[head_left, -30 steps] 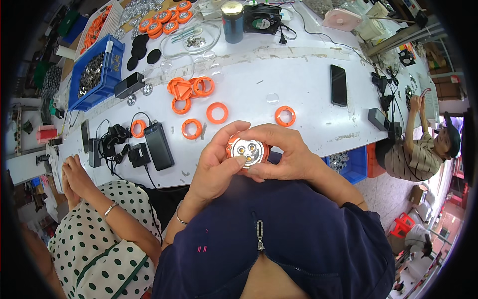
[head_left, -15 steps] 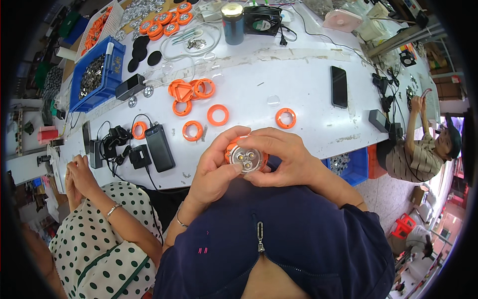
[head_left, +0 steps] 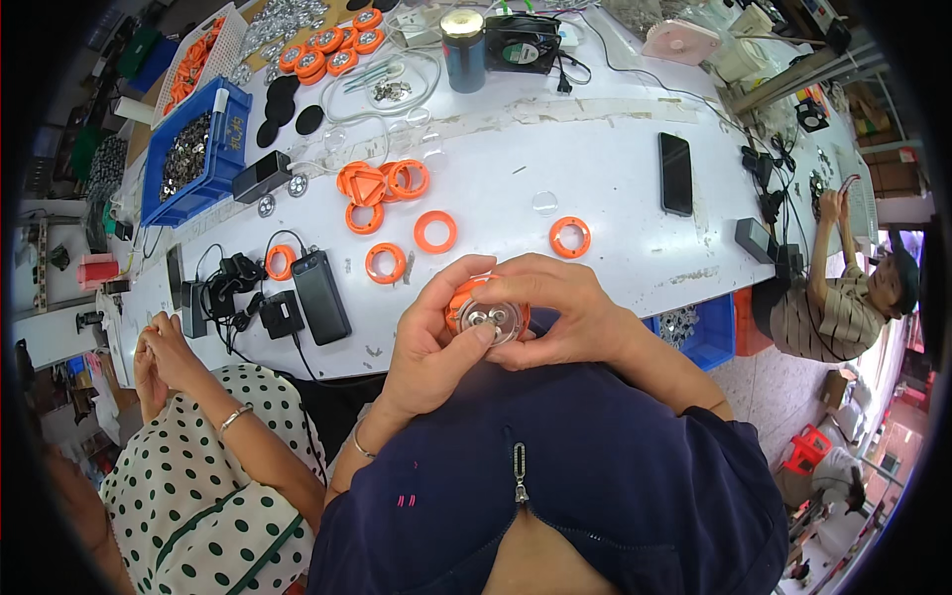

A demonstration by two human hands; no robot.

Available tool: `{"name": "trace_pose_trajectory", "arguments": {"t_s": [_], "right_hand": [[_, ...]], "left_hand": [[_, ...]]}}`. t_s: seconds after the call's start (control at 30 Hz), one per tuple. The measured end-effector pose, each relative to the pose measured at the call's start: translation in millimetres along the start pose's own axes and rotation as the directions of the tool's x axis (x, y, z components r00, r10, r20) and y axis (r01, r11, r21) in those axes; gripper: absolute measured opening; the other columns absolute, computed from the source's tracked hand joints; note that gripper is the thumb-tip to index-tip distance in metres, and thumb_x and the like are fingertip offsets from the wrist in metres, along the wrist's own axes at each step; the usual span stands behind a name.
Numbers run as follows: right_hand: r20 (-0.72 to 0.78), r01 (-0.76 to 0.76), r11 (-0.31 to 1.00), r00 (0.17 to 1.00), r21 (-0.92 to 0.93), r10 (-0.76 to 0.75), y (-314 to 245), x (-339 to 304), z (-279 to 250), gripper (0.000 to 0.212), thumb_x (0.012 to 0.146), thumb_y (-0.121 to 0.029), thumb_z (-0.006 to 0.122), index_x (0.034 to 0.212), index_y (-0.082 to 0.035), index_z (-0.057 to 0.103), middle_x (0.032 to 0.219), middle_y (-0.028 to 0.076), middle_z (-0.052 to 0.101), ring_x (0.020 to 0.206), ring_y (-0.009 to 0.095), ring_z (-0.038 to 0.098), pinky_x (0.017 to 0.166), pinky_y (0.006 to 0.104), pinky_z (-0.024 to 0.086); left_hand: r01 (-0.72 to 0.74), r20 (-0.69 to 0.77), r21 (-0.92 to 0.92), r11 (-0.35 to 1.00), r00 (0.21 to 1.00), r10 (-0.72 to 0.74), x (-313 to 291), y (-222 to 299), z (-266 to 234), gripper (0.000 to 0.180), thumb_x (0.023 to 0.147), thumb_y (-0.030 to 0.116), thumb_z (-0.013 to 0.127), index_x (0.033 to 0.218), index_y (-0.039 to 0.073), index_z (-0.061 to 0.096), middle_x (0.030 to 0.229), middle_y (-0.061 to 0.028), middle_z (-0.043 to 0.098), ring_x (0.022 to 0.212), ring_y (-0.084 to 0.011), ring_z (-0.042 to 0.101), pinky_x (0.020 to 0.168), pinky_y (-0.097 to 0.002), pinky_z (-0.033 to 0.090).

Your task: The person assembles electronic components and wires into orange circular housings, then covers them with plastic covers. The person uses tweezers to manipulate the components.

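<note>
Between my two hands, close to my chest at the table's front edge, is a small round LED light (head_left: pixel 507 319) with an orange housing and a silvery lens face turned up. My left hand (head_left: pixel 436 332) grips its left side, and the thumb lies across the lens. Around the far and right sides curl the fingers of my right hand (head_left: pixel 560 309). Part of the housing is hidden by my fingers. Just beyond lie loose orange rings (head_left: pixel 435 232), another ring (head_left: pixel 570 237) to the right and a small stack with an orange triangular-centred part (head_left: pixel 361 183).
At the left stand a blue bin (head_left: pixel 198 154) of metal parts, a black power bank (head_left: pixel 322 297) and tangled adapters. Finished-looking orange lights (head_left: pixel 327 40), a can (head_left: pixel 463 50) and a fan (head_left: pixel 522 43) are at the back. A phone (head_left: pixel 675 174) lies right. Co-workers sit on both sides.
My left thumb has moved right, from the light's edge onto the middle of its lens. Both hands keep hold of the light.
</note>
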State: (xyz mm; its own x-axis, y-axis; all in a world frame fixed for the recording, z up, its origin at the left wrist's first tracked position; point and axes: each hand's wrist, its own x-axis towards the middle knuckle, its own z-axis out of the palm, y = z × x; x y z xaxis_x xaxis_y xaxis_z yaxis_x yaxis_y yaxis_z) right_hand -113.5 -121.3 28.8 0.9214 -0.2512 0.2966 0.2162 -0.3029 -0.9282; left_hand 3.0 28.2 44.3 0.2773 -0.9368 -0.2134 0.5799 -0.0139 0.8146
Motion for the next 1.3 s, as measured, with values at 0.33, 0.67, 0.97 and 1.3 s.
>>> {"name": "trace_pose_trajectory", "arguments": {"t_s": [0.33, 0.67, 0.97, 1.3], "right_hand": [[0.056, -0.202, 0.920, 0.979, 0.335, 0.195, -3.5, -3.5, 2.9, 0.032, 0.084, -0.003, 0.057, 0.116, -0.003, 0.060, 0.107, 0.009, 0.060, 0.090, 0.013, 0.060, 0.075, 0.0251, 0.048], [0.015, -0.282, 0.822, 0.949, 0.495, 0.316, -13.1, -7.9, 17.8, 0.037, 0.093, -0.008, 0.044, 0.129, -0.004, 0.045, 0.108, 0.008, 0.056, 0.080, 0.007, 0.055, 0.066, 0.0206, 0.046], [-0.041, -0.306, 0.807, 0.925, 0.506, 0.377, -4.8, -7.0, 19.6, 0.035, 0.091, -0.010, 0.048, 0.125, -0.004, 0.043, 0.105, 0.006, 0.057, 0.082, 0.006, 0.055, 0.066, 0.0205, 0.046], [0.122, -0.565, 0.756, 0.820, 0.330, 0.559, -12.6, 11.9, 2.3, 0.019, 0.083, -0.013, 0.061, 0.098, -0.001, 0.058, 0.087, 0.002, 0.060, 0.075, 0.006, 0.058, 0.067, 0.0217, 0.048]], "left_hand": [[0.021, -0.016, -0.085, 0.996, 1.000, -0.023, -1.8, 1.5, 1.4, 0.059, 0.085, 0.001, 0.050, 0.139, -0.003, 0.027, 0.117, -0.0193, 0.054, 0.099, -0.0258, 0.062, 0.077, -0.0401, 0.058], [-0.059, -0.011, 0.009, 0.998, 0.998, 0.060, -5.3, 0.6, 1.4, 0.058, 0.089, -0.002, 0.045, 0.142, 0.000, 0.022, 0.117, -0.0170, 0.054, 0.095, -0.0217, 0.063, 0.083, -0.0361, 0.055], [-0.039, -0.013, 0.022, 0.999, 0.999, 0.039, 0.8, -4.6, -0.5, 0.058, 0.089, -0.003, 0.044, 0.143, 0.000, 0.022, 0.120, -0.0164, 0.052, 0.101, -0.0193, 0.060, 0.084, -0.0371, 0.055], [0.025, 0.002, 0.108, 0.994, 1.000, -0.025, 1.7, -1.0, 1.7, 0.055, 0.091, -0.001, 0.044, 0.142, -0.001, 0.023, 0.123, -0.0169, 0.050, 0.105, -0.0190, 0.058, 0.082, -0.0345, 0.056]]}}
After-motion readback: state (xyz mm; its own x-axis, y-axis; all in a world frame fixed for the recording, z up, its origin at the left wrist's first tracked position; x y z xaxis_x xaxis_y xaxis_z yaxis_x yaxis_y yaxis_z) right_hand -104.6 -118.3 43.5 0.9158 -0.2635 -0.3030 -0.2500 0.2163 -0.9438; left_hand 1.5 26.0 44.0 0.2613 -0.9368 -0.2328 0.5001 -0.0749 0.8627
